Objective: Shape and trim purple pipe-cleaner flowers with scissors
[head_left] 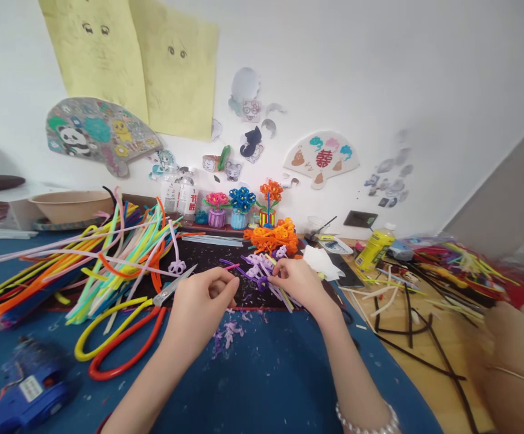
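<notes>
Light purple pipe-cleaner flowers [257,263] are lying in a pile on the black mat [207,253], likely so both hands can get to them. A dark purple pipe-cleaner flower [262,283] is sitting at the pile's front, just beside the right hand's thumb. The scissors [160,298] are lying near the left hand [210,295], maybe to be easy to grab. The blue glue gun [33,386] is sitting well away, perhaps to keep it from the fluffy stems.

The left hand is curling its fingers in, with its back facing up. A pink stem [232,266] is poking out by its fingertips, but one cannot tell if it is being pinched. The right hand [300,283] is bending over the pile, thumb and pointer close together; one cannot tell if they are gripping anything.
</notes>
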Available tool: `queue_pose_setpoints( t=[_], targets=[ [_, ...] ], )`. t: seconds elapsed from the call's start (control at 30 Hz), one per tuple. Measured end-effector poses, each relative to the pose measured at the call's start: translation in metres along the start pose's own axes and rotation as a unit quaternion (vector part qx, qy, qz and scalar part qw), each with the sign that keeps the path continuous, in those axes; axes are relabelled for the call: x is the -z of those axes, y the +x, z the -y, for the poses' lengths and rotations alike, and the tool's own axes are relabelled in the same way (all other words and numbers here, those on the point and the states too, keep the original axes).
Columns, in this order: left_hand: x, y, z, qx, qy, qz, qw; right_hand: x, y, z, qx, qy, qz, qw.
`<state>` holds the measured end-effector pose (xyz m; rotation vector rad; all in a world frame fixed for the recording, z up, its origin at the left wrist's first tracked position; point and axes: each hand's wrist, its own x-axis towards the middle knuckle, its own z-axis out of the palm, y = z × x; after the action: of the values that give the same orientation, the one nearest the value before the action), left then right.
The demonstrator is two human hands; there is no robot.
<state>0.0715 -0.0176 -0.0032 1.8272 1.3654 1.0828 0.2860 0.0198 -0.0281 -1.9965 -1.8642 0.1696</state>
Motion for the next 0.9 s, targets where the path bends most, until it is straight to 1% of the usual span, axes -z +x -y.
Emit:
queue_pose_setpoints(
  t=[0.1, 0.2, 0.33, 0.43, 0.47, 0.53, 0.57, 0.6, 0.63, 0.67, 0.73, 0.83, 0.9],
  targets=[
    [0.000, 0.001, 0.000, 0.008, -0.005, -0.007, 1.000, -0.009, -0.001, 0.004, 0.001, 0.005, 0.003, 1.000],
    [0.001, 0.001, 0.000, 0.011, -0.006, -0.003, 1.000, -0.009, 0.001, -0.001, -0.007, 0.041, -0.013, 0.999],
    [0.000, 0.001, 0.003, -0.008, 0.026, -0.002, 1.000, 0.000, 0.006, -0.008, -0.013, 0.144, -0.047, 0.988],
    [-0.003, 0.001, 0.007, -0.028, 0.055, -0.001, 0.998, 0.008, 0.004, -0.004, 0.012, 0.241, -0.036, 0.970],
    [-0.005, 0.000, 0.008, -0.029, 0.048, 0.016, 0.998, 0.009, 0.003, 0.000, 0.026, 0.273, -0.025, 0.961],
    [-0.010, -0.001, 0.010, -0.017, -0.006, 0.078, 0.997, 0.011, -0.003, 0.010, 0.060, 0.343, 0.001, 0.938],
    [-0.012, -0.002, 0.009, -0.003, -0.049, 0.117, 0.992, 0.011, -0.006, 0.016, 0.080, 0.420, 0.021, 0.904],
    [-0.014, -0.003, 0.008, 0.018, -0.100, 0.143, 0.985, 0.011, -0.010, 0.022, 0.092, 0.478, 0.031, 0.873],
    [-0.016, -0.004, 0.006, 0.043, -0.152, 0.156, 0.975, 0.010, -0.014, 0.028, 0.104, 0.514, 0.038, 0.850],
    [-0.017, -0.004, 0.004, 0.070, -0.200, 0.150, 0.966, 0.010, -0.018, 0.034, 0.120, 0.534, 0.042, 0.836],
    [-0.016, -0.004, 0.001, 0.098, -0.281, 0.117, 0.947, 0.008, -0.024, 0.044, 0.156, 0.537, 0.061, 0.827],
    [-0.011, -0.001, 0.003, 0.116, -0.360, 0.055, 0.924, 0.007, -0.028, 0.053, 0.201, 0.528, 0.129, 0.815],
    [-0.006, 0.003, 0.007, 0.120, -0.398, 0.022, 0.909, 0.007, -0.027, 0.054, 0.200, 0.533, 0.142, 0.810]
  ],
)
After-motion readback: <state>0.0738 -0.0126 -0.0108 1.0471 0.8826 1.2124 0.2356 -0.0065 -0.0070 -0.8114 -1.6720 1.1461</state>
